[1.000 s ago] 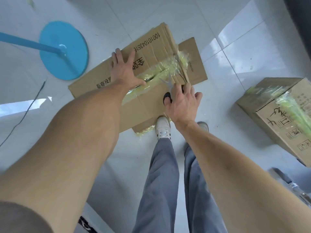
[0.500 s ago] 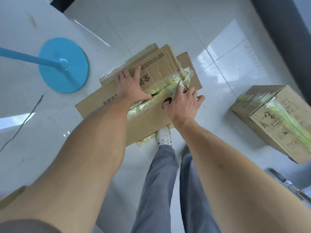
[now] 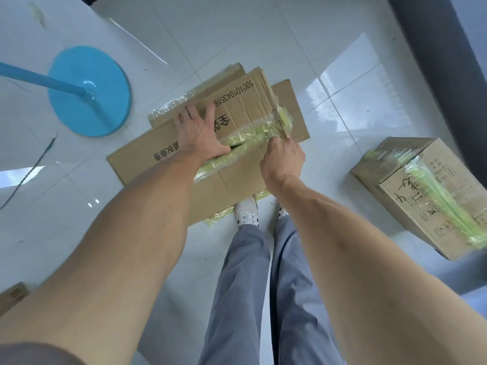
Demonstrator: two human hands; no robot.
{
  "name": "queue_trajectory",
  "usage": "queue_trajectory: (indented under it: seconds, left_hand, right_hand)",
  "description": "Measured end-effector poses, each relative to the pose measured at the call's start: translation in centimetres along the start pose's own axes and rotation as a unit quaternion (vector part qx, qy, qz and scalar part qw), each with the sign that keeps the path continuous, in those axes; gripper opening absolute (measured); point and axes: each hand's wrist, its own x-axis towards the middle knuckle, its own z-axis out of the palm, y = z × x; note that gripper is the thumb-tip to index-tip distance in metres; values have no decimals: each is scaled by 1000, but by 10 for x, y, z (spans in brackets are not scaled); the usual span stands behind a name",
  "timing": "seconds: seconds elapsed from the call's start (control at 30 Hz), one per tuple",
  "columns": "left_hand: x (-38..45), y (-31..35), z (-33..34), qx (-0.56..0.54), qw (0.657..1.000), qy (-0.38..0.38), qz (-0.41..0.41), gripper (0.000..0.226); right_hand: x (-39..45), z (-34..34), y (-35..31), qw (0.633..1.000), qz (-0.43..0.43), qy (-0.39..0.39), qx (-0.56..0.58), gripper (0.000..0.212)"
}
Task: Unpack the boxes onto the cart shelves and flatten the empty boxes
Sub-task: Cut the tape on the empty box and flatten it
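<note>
- Pressing down with your left hand (image 3: 199,133), you lay spread, straight fingers flat on the flattened cardboard box (image 3: 168,159), which lies on the white tiled floor (image 3: 303,35) right in front of your shoes (image 3: 247,210).
- Your right hand (image 3: 283,158) is curled into a tight grip at the right end of the yellow-green tape seam (image 3: 245,135); something small seems to be pinched there, but you cannot tell from this view whether it is the tape or a tool.
- The tape bunches into a crumpled wad (image 3: 283,119) just beyond your right knuckles, at the box's edge.
- More flattened cardboard (image 3: 290,101) lies under the top box, its edges showing at the far and right sides.
- A still-assembled, taped box (image 3: 411,196) stands on the floor well apart to your right.
- A round blue base (image 3: 105,101) with a blue pole (image 3: 39,79) sits on the floor to the far left of the stack.
- A corner of another cardboard piece (image 3: 11,296) shows at the left edge.
</note>
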Motion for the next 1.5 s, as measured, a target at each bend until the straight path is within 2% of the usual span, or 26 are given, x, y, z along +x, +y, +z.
queue_trajectory:
  seconds: [0.2,0.3,0.4,0.43,0.47,0.53,0.57,0.6,0.67,0.7,0.73,0.77,0.83,0.9,0.93,1.1,1.2,1.3,1.5]
  left_hand:
    - [-8,9,-8,-1,1000,1,0,110]
    - [-12,9,-12,0,1000,-12,3,112]
    - [-14,10,-16,0,1000,-18,8,110]
    - [-14,10,-17,7,1000,-21,7,111]
    - [-15,8,-16,14,1000,-27,6,111]
    - [-17,3,-14,21,999,-35,-4,114]
    - [-18,-1,-12,21,999,-35,-12,115]
    - [-20,-3,-10,20,999,-35,-17,116]
    - [-20,1,-8,-3,999,-31,-21,114]
    - [-20,8,-7,-17,999,-32,-24,112]
    - [-19,16,-6,-25,999,-34,-26,112]
    - [-16,25,-5,-25,999,-33,-26,113]
    - [-8,41,-3,-31,998,-41,-26,120]
    - [4,47,-2,-41,997,-51,-30,133]
    - [11,47,-2,-37,997,-55,-30,140]
    - [45,18,-16,2,999,-49,-11,155]
    - [49,13,-16,38,996,-70,27,156]
    - [48,17,-11,41,996,-75,35,153]
    - [53,3,-21,33,993,-85,79,140]
  right_hand:
    - [-7,3,24,999,8,40,-8,13]
    - [-8,0,38,997,2,64,-35,23]
    - [-6,-11,49,998,12,61,-13,31]
    - [-7,-15,52,997,36,67,-1,30]
    - [-5,-18,56,990,103,83,41,28]
    - [1,-35,68,924,327,111,162,35]
    - [3,-40,73,899,380,103,193,39]
    - [3,-42,77,916,357,99,155,39]
    - [-2,-39,76,971,196,96,98,35]
    - [-9,-33,67,978,140,81,131,33]
    - [-16,-26,55,967,135,53,208,33]
    - [-20,-18,39,929,170,29,328,33]
    - [-25,-5,11,782,275,-12,560,28]
    - [-27,3,-10,664,304,-50,681,27]
    - [-26,8,-17,628,304,-68,713,29]
    - [-20,22,-29,582,282,-151,748,27]
    - [-13,25,-30,565,306,-177,746,18]
    - [-8,27,-36,538,322,-209,750,21]
    - [-10,28,-46,433,342,-208,808,21]
